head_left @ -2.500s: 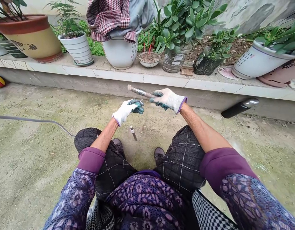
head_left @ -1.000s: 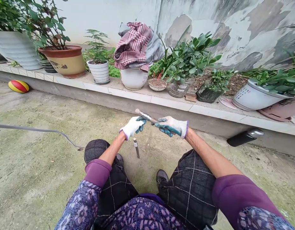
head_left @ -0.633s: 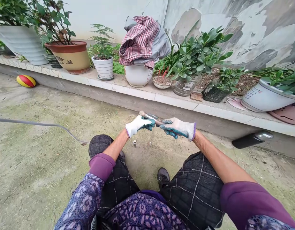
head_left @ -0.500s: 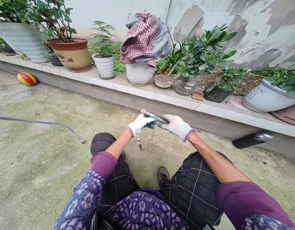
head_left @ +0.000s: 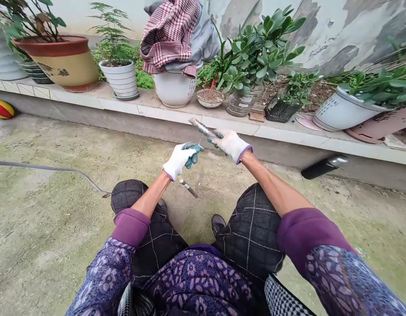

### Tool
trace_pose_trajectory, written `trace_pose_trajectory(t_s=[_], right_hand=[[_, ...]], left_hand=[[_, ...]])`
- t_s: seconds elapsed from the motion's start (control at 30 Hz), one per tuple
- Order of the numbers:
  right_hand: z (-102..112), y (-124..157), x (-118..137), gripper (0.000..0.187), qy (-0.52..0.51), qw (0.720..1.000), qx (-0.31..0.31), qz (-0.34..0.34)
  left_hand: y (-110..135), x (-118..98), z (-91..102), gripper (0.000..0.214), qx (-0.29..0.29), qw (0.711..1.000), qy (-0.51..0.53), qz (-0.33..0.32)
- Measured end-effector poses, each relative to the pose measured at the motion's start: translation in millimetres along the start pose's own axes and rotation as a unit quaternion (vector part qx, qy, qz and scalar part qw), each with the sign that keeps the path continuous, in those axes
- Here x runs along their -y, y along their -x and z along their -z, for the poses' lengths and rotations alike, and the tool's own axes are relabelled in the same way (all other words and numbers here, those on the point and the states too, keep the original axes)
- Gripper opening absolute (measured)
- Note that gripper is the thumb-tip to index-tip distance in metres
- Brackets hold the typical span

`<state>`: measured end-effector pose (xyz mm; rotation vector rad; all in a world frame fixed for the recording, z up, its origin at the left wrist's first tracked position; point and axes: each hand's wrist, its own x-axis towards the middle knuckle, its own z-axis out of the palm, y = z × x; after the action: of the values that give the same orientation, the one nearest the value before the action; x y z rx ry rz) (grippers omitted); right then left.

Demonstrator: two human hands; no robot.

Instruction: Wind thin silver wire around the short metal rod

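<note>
I sit with both knees in view, wearing white gloves with teal palms. My right hand (head_left: 230,143) is closed round the lower end of a thin rod (head_left: 200,126) whose silvery wound part points up and left. My left hand (head_left: 179,159) hangs just below and left of it, fingers curled in a pinch on a fine wire (head_left: 200,139) that runs up to the rod. Under my left hand a small dark cylinder with a pale tip (head_left: 188,188) sits tilted over the ground; whether it hangs or lies there I cannot tell.
A tiled ledge (head_left: 176,115) holds several plant pots, one white pot draped with a checked cloth (head_left: 168,33). A grey hose (head_left: 48,169) crosses the concrete at left. A black bottle (head_left: 323,166) lies by the ledge at right, a striped ball (head_left: 0,109) at far left.
My hands, which touched on the rod, have drawn apart: the right lifted the rod, the left dropped lower. The small cylinder below has tilted over. The view shifted.
</note>
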<state>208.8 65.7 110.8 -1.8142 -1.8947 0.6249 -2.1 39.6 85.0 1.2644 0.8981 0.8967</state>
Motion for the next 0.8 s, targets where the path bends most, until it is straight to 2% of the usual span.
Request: trace_pose_trajectory(t_s=[0.2,0.37,0.43,0.53,0.67,0.8], right_hand=[[24.5,-21.2,-28.0,0.018,-0.069,0.992,-0.069,-0.078],[41.0,-11.9,-47.7,0.012,-0.152,0.977,-0.082,-0.124],[45.7,-2.6,-45.0,0.014,-0.21,0.968,-0.068,-0.116],[51.5,12.3,-34.2,0.019,-0.256,0.962,-0.044,-0.086],[52.2,22.7,-21.5,0.019,-0.226,0.969,-0.015,-0.096],[45.3,19.7,-18.5,0.014,-0.178,0.977,0.011,-0.119]], left_hand=[[13.0,-5.8,-0.3,0.024,0.022,0.999,-0.04,0.009],[3.8,12.8,9.8,0.019,0.019,0.997,-0.067,0.043],[-3.3,21.0,11.9,0.017,0.011,0.996,-0.067,0.06],[-10.4,26.0,10.0,0.018,0.028,0.994,-0.067,0.077],[-10.9,18.7,2.2,0.028,0.053,0.995,-0.04,0.073],[-11.0,10.6,-2.4,0.028,0.014,1.0,0.001,0.025]])
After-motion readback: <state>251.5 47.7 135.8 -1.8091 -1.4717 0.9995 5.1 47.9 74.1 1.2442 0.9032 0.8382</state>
